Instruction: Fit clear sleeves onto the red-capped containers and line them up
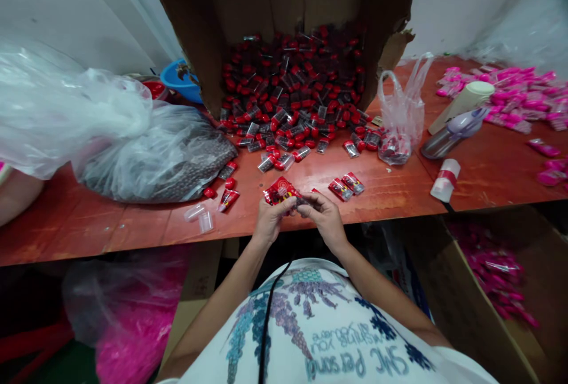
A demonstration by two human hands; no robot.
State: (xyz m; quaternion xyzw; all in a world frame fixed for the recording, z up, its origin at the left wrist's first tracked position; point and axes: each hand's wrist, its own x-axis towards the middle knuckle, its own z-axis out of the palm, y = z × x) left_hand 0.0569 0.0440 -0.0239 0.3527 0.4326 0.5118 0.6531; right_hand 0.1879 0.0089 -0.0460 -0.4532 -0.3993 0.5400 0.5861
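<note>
Near the table's front edge, both my hands meet at a red printed wrapper [279, 190]. My left hand [268, 219] pinches the wrapper with thumb and fingers. My right hand [327, 218] is closed at its right end; what lies between those fingertips is mostly hidden. Just right of my hands lie two red-wrapped small containers [341, 189]. To the left are another red-wrapped container [228, 199], loose red caps [210, 193] and clear plastic tubes [205, 222]. Beyond them, a heap of red-capped clear containers [293, 94] with dark contents spills from a cardboard box.
A tall torn cardboard box [190, 29] stands on its side at the back. A plastic bag of dark pieces [168, 153] bulks at left. At right are a small plastic bag [402, 112], a bottle [444, 141], a white roll [445, 180] and pink items [523, 97].
</note>
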